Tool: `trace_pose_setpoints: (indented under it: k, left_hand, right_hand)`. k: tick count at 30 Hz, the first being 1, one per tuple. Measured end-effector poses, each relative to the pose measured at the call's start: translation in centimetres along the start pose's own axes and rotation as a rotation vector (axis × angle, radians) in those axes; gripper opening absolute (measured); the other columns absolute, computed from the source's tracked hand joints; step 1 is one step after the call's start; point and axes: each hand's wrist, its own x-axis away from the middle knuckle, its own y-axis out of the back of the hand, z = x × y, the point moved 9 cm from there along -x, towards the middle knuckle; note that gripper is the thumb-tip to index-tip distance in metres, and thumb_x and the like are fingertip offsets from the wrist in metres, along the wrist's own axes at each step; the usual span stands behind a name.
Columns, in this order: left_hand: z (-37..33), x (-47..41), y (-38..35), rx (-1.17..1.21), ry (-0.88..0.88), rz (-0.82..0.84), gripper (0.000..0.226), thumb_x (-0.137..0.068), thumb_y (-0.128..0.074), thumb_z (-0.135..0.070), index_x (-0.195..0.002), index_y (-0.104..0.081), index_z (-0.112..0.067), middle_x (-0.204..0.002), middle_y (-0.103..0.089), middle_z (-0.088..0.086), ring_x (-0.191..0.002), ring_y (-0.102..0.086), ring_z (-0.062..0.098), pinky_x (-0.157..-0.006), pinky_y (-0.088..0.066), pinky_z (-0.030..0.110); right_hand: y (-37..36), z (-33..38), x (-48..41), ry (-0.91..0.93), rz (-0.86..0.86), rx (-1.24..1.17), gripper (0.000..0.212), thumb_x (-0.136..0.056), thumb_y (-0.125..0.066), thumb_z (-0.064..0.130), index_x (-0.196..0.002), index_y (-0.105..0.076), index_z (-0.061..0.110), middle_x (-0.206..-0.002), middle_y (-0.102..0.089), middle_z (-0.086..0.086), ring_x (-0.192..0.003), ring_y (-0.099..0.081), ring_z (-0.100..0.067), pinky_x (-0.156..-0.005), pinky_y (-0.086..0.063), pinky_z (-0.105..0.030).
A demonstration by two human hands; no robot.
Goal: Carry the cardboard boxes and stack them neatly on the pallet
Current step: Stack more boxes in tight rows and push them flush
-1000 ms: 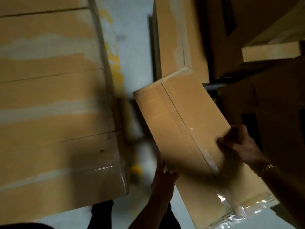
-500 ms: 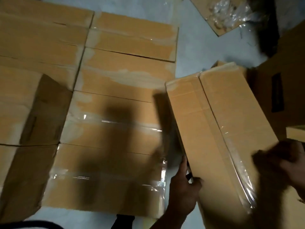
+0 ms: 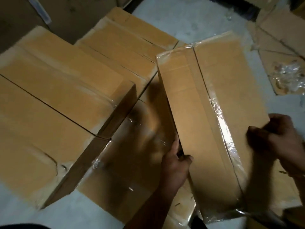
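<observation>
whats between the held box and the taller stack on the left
Head view: a lower box, taped and shadowed, lies between the held box and the taller stack.

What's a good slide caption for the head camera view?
A person's left hand and right hand hold a long taped cardboard box beside the lower boxes and a taller stack.

1 wide-angle view was worn on the head; it looked forward and steeply down, close above the carried box (image 3: pixel 206 113). The left hand (image 3: pixel 175 166) and right hand (image 3: pixel 279 139) sat at the near edge, stacked boxes (image 3: pixel 66 90) left, floor (image 3: pixel 198 20) far.
</observation>
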Motion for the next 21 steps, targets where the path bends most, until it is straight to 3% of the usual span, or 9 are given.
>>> trace_pose_setpoints:
  k: [3, 6, 7, 9, 11, 13, 15, 18, 21]
  left_hand:
    - [-0.5, -1.8, 1.4, 0.017, -0.007, -0.081, 0.087, -0.084, -0.074, -0.005, -0.151, -0.038, -0.049, -0.136, -0.064, -0.014, -0.112, -0.063, -0.007, -0.105, -0.054, 0.040]
    - [-1.6, -3.2, 0.9, -0.006, -0.041, -0.167, 0.087, -0.070, -0.073, -0.036, -0.149, -0.041, -0.055, -0.132, -0.068, -0.013, -0.115, -0.068, 0.011, -0.097, -0.058, 0.051]
    - [-2.0, -3.6, 0.5, -0.006, -0.043, -0.196, 0.088, -0.069, -0.073, -0.038, -0.151, -0.042, -0.048, -0.129, -0.070, -0.013, -0.111, -0.070, 0.011, -0.093, -0.059, 0.050]
    - [-2.5, -4.2, -0.4, 0.040, -0.055, -0.269, 0.084, -0.079, -0.077, -0.020, -0.154, -0.042, -0.035, -0.130, -0.068, -0.012, -0.102, -0.070, 0.003, -0.082, -0.061, 0.033]
    - [-3.1, -4.6, -1.8, 0.056, -0.062, -0.338, 0.077, -0.088, -0.075, -0.005, -0.155, -0.042, -0.024, -0.135, -0.066, 0.000, -0.100, -0.070, 0.009, -0.076, -0.057, 0.023]
    - [-3.8, -4.2, -3.2, 0.087, -0.073, -0.413, 0.075, -0.086, -0.076, -0.017, -0.149, -0.046, -0.045, -0.135, -0.067, -0.008, -0.110, -0.070, 0.015, -0.089, -0.060, 0.035]
    - [-4.6, -3.8, -4.5, 0.110, -0.066, -0.455, 0.067, -0.081, -0.073, -0.025, -0.133, -0.053, -0.061, -0.128, -0.069, -0.020, -0.111, -0.069, 0.007, -0.093, -0.060, 0.036]
    - [-4.5, -3.9, -6.0, 0.155, -0.050, -0.466, 0.076, -0.091, -0.072, -0.013, -0.154, -0.040, -0.041, -0.137, -0.067, -0.007, -0.111, -0.070, 0.012, -0.089, -0.060, 0.031]
    - [-4.7, -3.1, -7.0, 0.226, -0.027, -0.493, 0.080, -0.095, -0.066, -0.001, -0.159, -0.033, -0.037, -0.133, -0.067, -0.005, -0.086, -0.073, 0.002, -0.065, -0.057, 0.020]
  right_hand:
    - [-3.0, 4.5, -2.5, 0.028, 0.147, 0.036, 0.061, -0.081, -0.085, 0.037, -0.125, -0.046, 0.022, -0.090, -0.069, -0.020, -0.072, -0.071, -0.039, -0.063, -0.061, -0.046]
    - [-4.8, 6.8, -4.8, 0.073, 0.221, 0.019, 0.050, -0.086, -0.081, 0.028, -0.119, -0.043, 0.032, -0.093, -0.065, -0.020, -0.072, -0.068, -0.039, -0.051, -0.055, -0.041]
    - [-5.4, 7.0, -5.9, 0.087, 0.246, 0.007, 0.049, -0.088, -0.080, 0.026, -0.118, -0.043, 0.035, -0.094, -0.064, -0.019, -0.072, -0.066, -0.036, -0.050, -0.054, -0.038]
    - [-6.9, 7.5, -8.2, 0.105, 0.303, -0.029, 0.048, -0.084, -0.082, 0.030, -0.111, -0.045, 0.044, -0.092, -0.063, -0.013, -0.076, -0.063, -0.031, -0.058, -0.053, -0.038]
    - [-7.6, 7.2, -10.7, 0.131, 0.332, -0.032, 0.049, -0.071, -0.083, 0.043, -0.101, -0.045, 0.054, -0.086, -0.060, -0.005, -0.078, -0.060, -0.026, -0.069, -0.052, -0.043]
    - [-8.1, 6.8, -12.9, 0.142, 0.376, -0.027, 0.053, -0.068, -0.082, 0.045, -0.105, -0.045, 0.049, -0.084, -0.058, 0.004, -0.079, -0.058, -0.021, -0.080, -0.053, -0.046]
    - [-8.4, 6.7, -14.5, 0.154, 0.417, -0.026, 0.054, -0.062, -0.079, 0.052, -0.102, -0.043, 0.050, -0.081, -0.056, 0.010, -0.078, -0.056, -0.016, -0.083, -0.051, -0.045]
    - [-8.3, 6.8, -15.7, 0.149, 0.458, -0.037, 0.055, -0.057, -0.076, 0.054, -0.101, -0.043, 0.050, -0.081, -0.054, 0.012, -0.076, -0.054, -0.014, -0.080, -0.049, -0.042]
    - [-7.8, 6.8, -15.5, 0.165, 0.482, -0.005, 0.061, -0.064, -0.079, 0.049, -0.113, -0.045, 0.038, -0.089, -0.061, 0.008, -0.085, -0.060, -0.018, -0.088, -0.053, -0.047]
